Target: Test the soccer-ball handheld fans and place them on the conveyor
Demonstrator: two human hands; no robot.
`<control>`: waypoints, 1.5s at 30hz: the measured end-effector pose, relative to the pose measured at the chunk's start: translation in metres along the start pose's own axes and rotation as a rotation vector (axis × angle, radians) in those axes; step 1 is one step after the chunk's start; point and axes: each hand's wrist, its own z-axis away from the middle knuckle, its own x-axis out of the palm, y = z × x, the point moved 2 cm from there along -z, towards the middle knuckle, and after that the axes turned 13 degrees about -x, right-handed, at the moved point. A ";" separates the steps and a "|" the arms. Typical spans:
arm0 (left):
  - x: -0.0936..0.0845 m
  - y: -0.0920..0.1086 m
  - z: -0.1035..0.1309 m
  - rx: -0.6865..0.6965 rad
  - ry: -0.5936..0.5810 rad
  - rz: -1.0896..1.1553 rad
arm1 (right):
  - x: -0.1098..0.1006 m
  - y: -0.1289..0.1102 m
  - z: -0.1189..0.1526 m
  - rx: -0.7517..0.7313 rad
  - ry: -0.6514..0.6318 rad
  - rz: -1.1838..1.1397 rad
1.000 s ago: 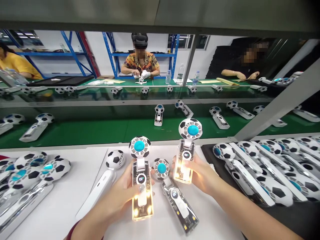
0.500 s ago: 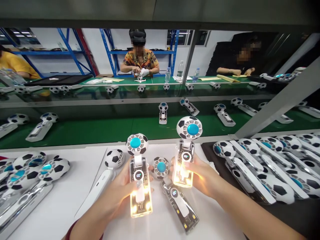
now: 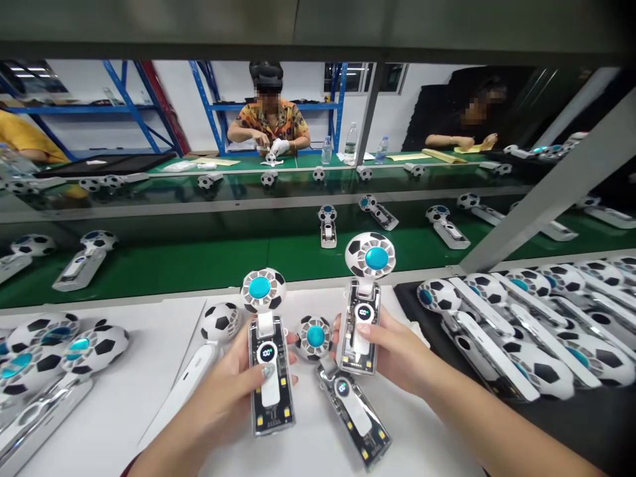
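Observation:
My left hand [image 3: 233, 391] grips a handheld fan [image 3: 267, 351] with a football-patterned head, a blue hub and a clear body; its small display is lit and my thumb rests on its front. My right hand [image 3: 397, 348] holds a second such fan [image 3: 365, 298] upright, thumb on its body below the lit display. The body lamps of both fans are dark. A third fan [image 3: 342, 391] lies flat on the white table [image 3: 124, 411] between my hands. A fourth, white side up [image 3: 199, 364], lies left of my left hand.
Several more fans are piled at the left edge [image 3: 44, 358] and on a black mat at the right [image 3: 521, 324]. A green conveyor belt [image 3: 199, 258] beyond the table carries spaced fans. Other people work at the far side. A slanted metal strut [image 3: 546, 192] crosses the right.
The bright warm lamps in both held fans have gone out. My thumbs have shifted on the fan bodies, and both fans sit slightly further left in view.

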 end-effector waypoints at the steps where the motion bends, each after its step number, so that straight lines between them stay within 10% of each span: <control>1: -0.001 -0.001 0.000 0.002 -0.012 -0.004 | 0.000 0.000 0.000 0.001 -0.007 0.002; 12: 0.006 -0.003 0.006 -0.032 -0.232 -0.110 | -0.002 -0.001 0.000 0.008 0.004 0.069; 45: 0.014 -0.003 0.021 0.153 -0.207 -0.196 | 0.002 -0.004 0.010 -0.041 -0.169 0.196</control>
